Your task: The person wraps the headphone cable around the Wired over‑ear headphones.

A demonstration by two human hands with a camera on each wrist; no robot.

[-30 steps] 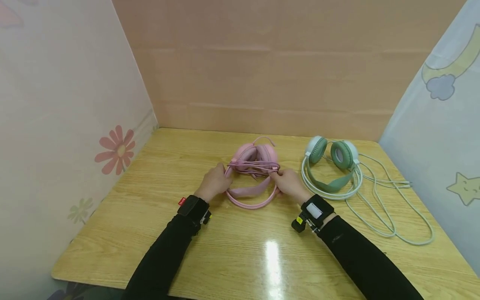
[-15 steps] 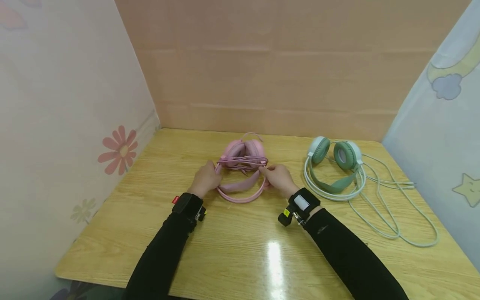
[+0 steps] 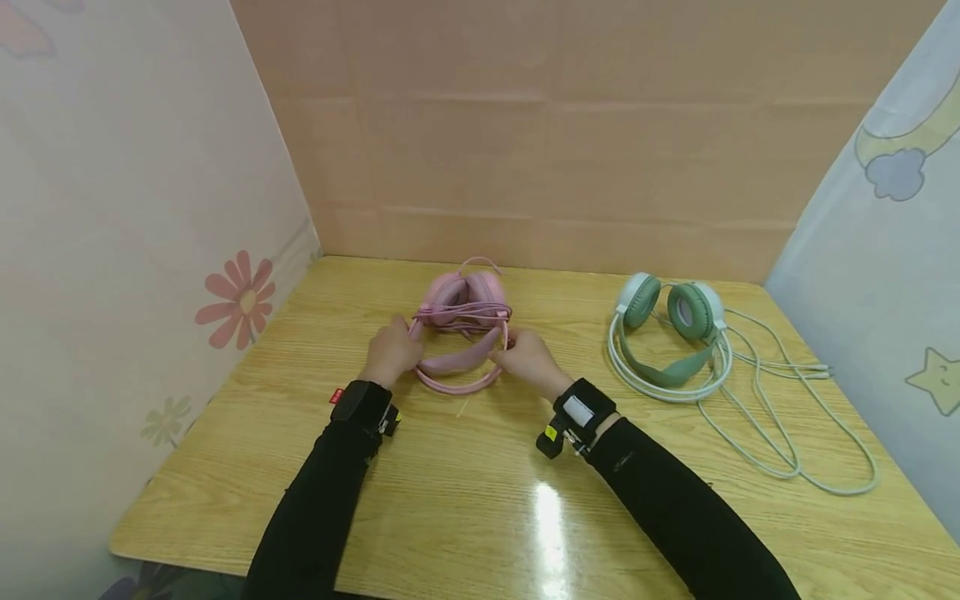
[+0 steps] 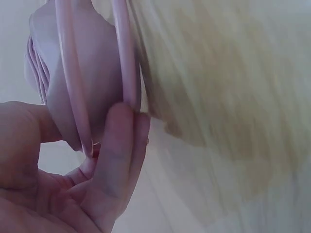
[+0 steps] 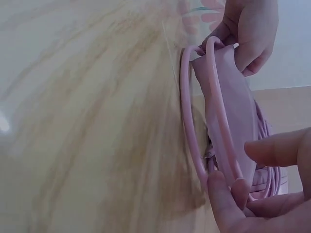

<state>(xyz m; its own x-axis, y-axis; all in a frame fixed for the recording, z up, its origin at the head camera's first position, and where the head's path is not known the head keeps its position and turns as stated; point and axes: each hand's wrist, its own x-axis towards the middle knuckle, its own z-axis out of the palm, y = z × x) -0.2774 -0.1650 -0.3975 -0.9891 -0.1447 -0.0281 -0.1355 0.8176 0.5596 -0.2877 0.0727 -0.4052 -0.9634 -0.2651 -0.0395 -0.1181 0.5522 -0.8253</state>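
Observation:
Pink headphones [image 3: 459,362] lie on the wooden table with the ear cups toward the back and the headband toward the person. Their thin pink cord [image 3: 468,313] is wound in a bundle across the cups. My left hand [image 3: 392,350] grips the left side of the headband. In the left wrist view its fingers [image 4: 116,150] curl over the two pink headband rods [image 4: 73,77]. My right hand [image 3: 528,362] holds the opposite side, and the right wrist view shows its fingertips [image 5: 221,187] at the rods with the thumb by the soft strap [image 5: 235,102].
To the right lie white and green headphones [image 3: 667,373], their pale cord [image 3: 757,408] looped loosely toward the table's right side. A brown panel [image 3: 525,167] stands along the back edge. Printed cloths hang at the left [image 3: 150,208] and right.
Both hands have moved the pink headphones to the left and slightly back across the table, keeping their grip. The white and green headphones have stayed in place.

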